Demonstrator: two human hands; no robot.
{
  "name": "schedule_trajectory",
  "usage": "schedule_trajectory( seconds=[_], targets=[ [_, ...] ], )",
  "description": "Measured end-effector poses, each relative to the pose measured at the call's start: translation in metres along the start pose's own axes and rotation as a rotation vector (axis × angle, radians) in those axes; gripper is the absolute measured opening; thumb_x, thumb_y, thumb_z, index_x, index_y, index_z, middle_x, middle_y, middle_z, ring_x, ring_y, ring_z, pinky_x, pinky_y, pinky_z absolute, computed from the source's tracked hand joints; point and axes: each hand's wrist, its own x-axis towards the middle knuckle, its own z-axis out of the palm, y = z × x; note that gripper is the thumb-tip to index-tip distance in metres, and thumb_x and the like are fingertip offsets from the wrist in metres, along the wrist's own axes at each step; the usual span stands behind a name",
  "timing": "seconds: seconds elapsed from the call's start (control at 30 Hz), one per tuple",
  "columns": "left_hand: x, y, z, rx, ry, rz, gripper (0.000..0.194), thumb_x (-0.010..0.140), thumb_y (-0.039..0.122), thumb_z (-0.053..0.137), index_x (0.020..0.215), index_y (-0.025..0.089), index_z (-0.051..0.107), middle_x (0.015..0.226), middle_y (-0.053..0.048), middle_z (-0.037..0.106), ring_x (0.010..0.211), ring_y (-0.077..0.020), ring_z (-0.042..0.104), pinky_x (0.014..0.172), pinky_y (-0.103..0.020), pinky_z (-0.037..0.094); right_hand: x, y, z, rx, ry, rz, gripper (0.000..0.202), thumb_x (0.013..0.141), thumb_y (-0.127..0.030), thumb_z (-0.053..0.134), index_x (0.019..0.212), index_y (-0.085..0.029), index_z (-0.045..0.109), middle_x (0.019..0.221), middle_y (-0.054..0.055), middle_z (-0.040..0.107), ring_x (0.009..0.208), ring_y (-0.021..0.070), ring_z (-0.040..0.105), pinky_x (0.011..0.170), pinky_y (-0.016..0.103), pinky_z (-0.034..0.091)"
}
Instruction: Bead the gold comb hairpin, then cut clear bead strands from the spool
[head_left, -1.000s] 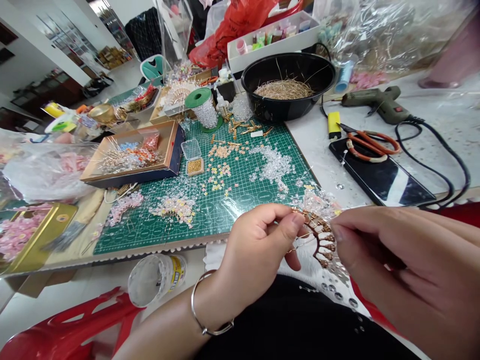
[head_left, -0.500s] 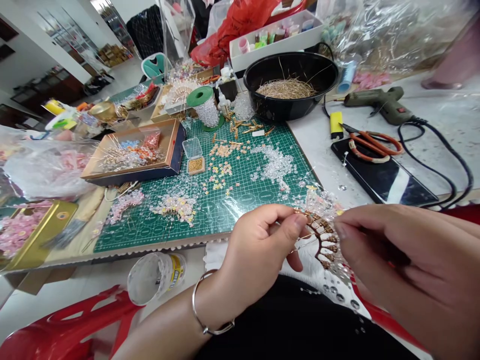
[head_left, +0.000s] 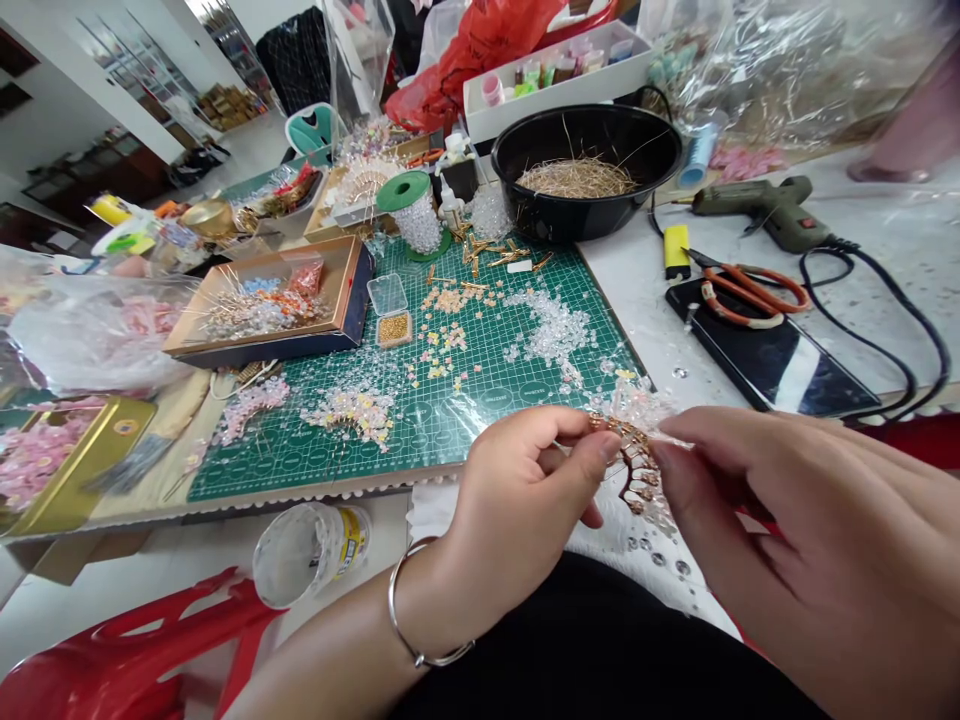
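Note:
My left hand [head_left: 517,500], a bangle at its wrist, pinches the upper left end of a curved, gold-brown beaded hair ornament [head_left: 637,465] between thumb and fingers. Short loops or teeth line the ornament's curve, and clear and pale beads show along its outer side. At its right edge is my right hand [head_left: 802,530], thumb and forefinger closed together; whatever lies between those fingertips is too small or hidden to name. Both hands are over my lap at the front edge of the green cutting mat [head_left: 495,375]. Clear beads [head_left: 555,328] lie loose on that mat.
Two beaded crescents, small flowers and a lidded box of gold beads [head_left: 394,328] lie on the mat. Behind stand a bead spool [head_left: 416,222] and a black basin [head_left: 589,215]. To the right are scissors [head_left: 750,295], a phone [head_left: 772,350] and a glue gun [head_left: 765,212].
My right hand has shifted a little left, closer to my left hand. The ornament has tilted and moved slightly left with its lower end. My left hand stays nearly in place.

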Motion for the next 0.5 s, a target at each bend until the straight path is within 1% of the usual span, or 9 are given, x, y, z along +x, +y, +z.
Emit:
schedule_trajectory(
  seconds=[0.1,0.2,0.27,0.33,0.4,0.47,0.5],
  targets=[
    [-0.001,-0.001,0.000,0.055,-0.006,0.031,0.024,0.086,0.041,0.056,0.082,0.018,0.061,0.061,0.002,0.057,0.051,-0.0096,0.058,0.044,-0.018,0.040,0.000,-0.003,0.002,-0.051,0.016,-0.051,0.004,0.086,-0.028,0.052,0.089,-0.027,0.055,0.073,-0.001,0.064,0.061,0.0151,0.056,0.059,0.030,0.040],
    [-0.002,-0.001,-0.001,0.166,0.007,0.095,0.025,0.088,0.042,0.054,0.083,0.018,0.063,0.067,-0.001,0.061,0.055,-0.0110,0.058,0.049,-0.020,0.044,0.004,-0.001,0.003,-0.040,-0.054,-0.139,0.010,0.088,-0.030,0.050,0.095,-0.025,0.055,0.069,-0.001,0.064,0.059,0.0167,0.057,0.057,0.031,0.040],
    [-0.003,-0.002,-0.001,0.245,0.019,0.145,0.027,0.088,0.043,0.053,0.085,0.019,0.064,0.074,-0.003,0.064,0.059,-0.0121,0.059,0.052,-0.022,0.046,0.007,0.001,0.003,-0.034,-0.103,-0.148,0.013,0.088,-0.032,0.048,0.095,-0.024,0.055,0.064,-0.002,0.063,0.054,0.0170,0.057,0.053,0.032,0.040],
    [-0.003,-0.002,-0.002,0.300,0.035,0.187,0.027,0.088,0.043,0.052,0.086,0.020,0.066,0.079,-0.003,0.065,0.062,-0.0128,0.059,0.054,-0.023,0.047,0.006,0.002,0.003,-0.030,-0.111,-0.120,0.014,0.088,-0.033,0.048,0.096,-0.024,0.056,0.064,-0.003,0.063,0.050,0.0165,0.056,0.048,0.031,0.039],
    [-0.004,-0.002,-0.003,0.328,0.052,0.209,0.026,0.088,0.043,0.052,0.086,0.021,0.067,0.080,-0.003,0.065,0.063,-0.0129,0.059,0.055,-0.023,0.047,0.002,0.003,0.002,-0.022,-0.088,-0.095,0.020,0.087,-0.032,0.049,0.105,-0.025,0.054,0.073,-0.001,0.065,0.053,0.0164,0.057,0.047,0.031,0.039],
    [-0.004,-0.002,-0.003,0.342,0.064,0.214,0.026,0.088,0.043,0.053,0.086,0.021,0.067,0.080,-0.003,0.065,0.063,-0.0128,0.059,0.055,-0.023,0.047,-0.003,0.004,0.001,-0.011,-0.065,-0.093,0.031,0.086,-0.030,0.049,0.117,-0.026,0.050,0.086,0.002,0.067,0.060,0.0176,0.060,0.049,0.031,0.041],
    [-0.004,-0.002,-0.003,0.349,0.068,0.215,0.026,0.088,0.043,0.053,0.086,0.021,0.067,0.080,-0.003,0.065,0.064,-0.0128,0.059,0.055,-0.023,0.046,-0.005,0.005,0.001,-0.010,-0.061,-0.104,0.035,0.086,-0.028,0.049,0.121,-0.025,0.048,0.089,0.003,0.067,0.062,0.0181,0.061,0.050,0.032,0.041]
  ],
)
